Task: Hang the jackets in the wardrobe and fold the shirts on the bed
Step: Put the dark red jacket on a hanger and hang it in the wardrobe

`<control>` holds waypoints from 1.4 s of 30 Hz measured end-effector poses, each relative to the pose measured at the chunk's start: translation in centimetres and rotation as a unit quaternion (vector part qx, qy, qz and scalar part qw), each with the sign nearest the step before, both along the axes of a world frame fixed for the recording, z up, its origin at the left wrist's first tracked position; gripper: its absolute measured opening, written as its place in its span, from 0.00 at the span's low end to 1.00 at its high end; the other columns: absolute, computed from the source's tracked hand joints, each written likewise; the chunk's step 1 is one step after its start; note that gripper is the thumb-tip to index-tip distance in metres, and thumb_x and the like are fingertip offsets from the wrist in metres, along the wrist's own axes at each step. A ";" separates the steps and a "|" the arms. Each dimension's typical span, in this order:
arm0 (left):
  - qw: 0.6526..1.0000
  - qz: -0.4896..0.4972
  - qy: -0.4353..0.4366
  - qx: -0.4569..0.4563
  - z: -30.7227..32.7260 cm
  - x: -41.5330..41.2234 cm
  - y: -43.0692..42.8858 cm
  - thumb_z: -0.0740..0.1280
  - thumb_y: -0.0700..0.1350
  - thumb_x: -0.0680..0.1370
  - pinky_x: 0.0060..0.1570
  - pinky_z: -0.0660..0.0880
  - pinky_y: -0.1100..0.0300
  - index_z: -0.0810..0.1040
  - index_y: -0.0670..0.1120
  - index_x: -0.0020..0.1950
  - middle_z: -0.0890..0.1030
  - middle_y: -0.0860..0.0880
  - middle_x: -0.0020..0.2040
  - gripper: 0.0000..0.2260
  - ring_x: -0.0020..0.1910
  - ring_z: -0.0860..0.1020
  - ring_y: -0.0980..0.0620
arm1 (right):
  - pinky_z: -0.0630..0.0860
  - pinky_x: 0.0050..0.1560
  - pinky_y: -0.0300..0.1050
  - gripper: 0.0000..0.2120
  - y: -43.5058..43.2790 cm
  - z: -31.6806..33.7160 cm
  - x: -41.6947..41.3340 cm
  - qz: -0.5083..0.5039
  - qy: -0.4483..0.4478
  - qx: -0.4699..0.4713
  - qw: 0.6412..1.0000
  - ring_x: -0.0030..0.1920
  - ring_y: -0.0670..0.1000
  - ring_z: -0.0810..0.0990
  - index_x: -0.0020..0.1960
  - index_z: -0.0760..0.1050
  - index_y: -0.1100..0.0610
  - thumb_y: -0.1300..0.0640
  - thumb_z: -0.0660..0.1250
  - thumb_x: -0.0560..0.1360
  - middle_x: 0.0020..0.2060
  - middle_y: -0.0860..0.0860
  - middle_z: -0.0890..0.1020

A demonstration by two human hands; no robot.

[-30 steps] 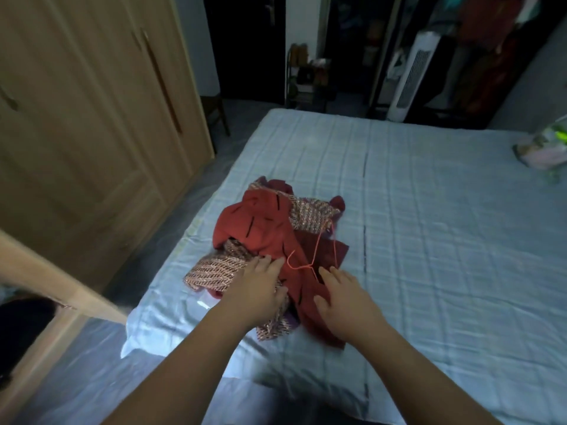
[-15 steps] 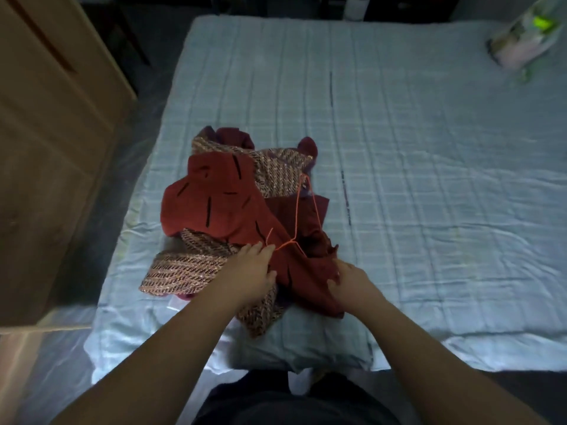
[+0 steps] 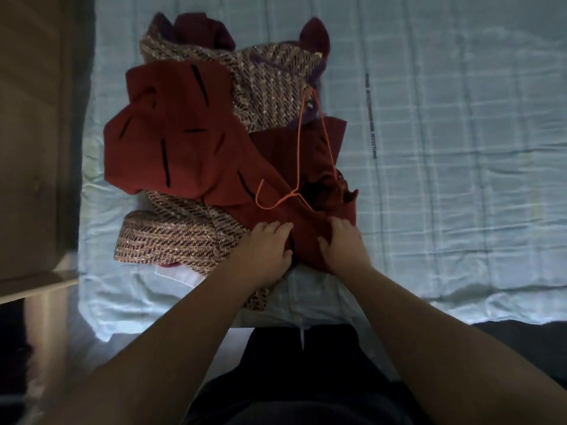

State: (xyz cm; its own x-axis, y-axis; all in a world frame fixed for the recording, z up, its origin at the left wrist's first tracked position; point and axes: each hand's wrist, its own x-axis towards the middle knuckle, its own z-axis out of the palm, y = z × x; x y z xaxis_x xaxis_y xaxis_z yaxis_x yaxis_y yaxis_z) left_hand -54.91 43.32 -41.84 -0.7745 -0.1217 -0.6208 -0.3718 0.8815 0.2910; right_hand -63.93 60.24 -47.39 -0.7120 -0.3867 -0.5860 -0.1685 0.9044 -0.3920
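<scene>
Red cloth marked with short black dashes tops the pile. This red garment [image 3: 184, 142] is heaped by the near edge of the bed [image 3: 460, 179], toward its near left corner, and whether it is a shirt or a jacket cannot be told while it is crumpled. Its near hem is held by the right hand [image 3: 345, 245], whose fingers are curled into a fold against the thumb. The left hand [image 3: 265, 248] is laid just beside it with fingers only lightly bent, and whether any cloth is pinched beneath it cannot be told.

The step is judged to be the separating of this one piece from the rest. It would best be taken by two well-spaced points of the hem or shoulders, lifted clear and shaken out flat, so that its kind is shown before it is folded or hung.

An orange wire hanger [image 3: 299, 154] is laid across the pile, its hook resting on the red cloth, so it should be freed first or it may be dragged along. A tweed jacket [image 3: 171, 237] is tangled under and around the red piece, and a dark maroon garment [image 3: 313, 32] is bunched at the far side. The wardrobe [image 3: 36, 118] is seen past the bed's left edge.
</scene>
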 end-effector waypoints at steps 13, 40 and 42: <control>0.997 0.045 0.056 0.031 3.9 -0.8 -2.5 0.64 0.48 0.78 0.69 0.67 0.45 0.63 0.47 0.77 0.70 0.45 0.73 0.28 0.71 0.67 0.42 | 0.75 0.54 0.55 0.11 -2.1 4.4 -1.8 -0.112 -0.025 -0.110 0.987 0.52 0.63 0.79 0.59 0.67 0.50 0.56 0.56 0.77 0.51 0.58 0.80; 0.907 0.015 0.334 0.256 25.6 -9.9 -6.3 0.71 0.54 0.77 0.59 0.71 0.63 0.75 0.53 0.66 0.81 0.55 0.53 0.18 0.54 0.78 0.56 | 0.68 0.45 0.45 0.02 1.4 44.6 -6.7 -0.102 0.373 -0.236 0.892 0.44 0.47 0.78 0.48 0.73 0.49 0.54 0.64 0.79 0.40 0.43 0.80; 0.921 -0.035 0.295 0.250 26.0 -10.0 -6.3 0.69 0.55 0.78 0.56 0.72 0.64 0.81 0.52 0.57 0.81 0.57 0.50 0.11 0.53 0.78 0.58 | 0.71 0.47 0.47 0.02 2.2 44.8 -6.7 -0.089 0.377 -0.206 0.899 0.45 0.49 0.78 0.48 0.73 0.47 0.52 0.64 0.79 0.40 0.43 0.81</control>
State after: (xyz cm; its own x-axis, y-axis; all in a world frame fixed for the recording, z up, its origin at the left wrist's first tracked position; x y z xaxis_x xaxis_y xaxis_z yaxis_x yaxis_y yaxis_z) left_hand -64.91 36.98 -15.83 -0.9902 0.1289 -0.0538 0.0344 0.5981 0.8007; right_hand -70.66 62.45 -2.56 -0.9188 -0.3010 0.2554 -0.3936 0.7479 -0.5345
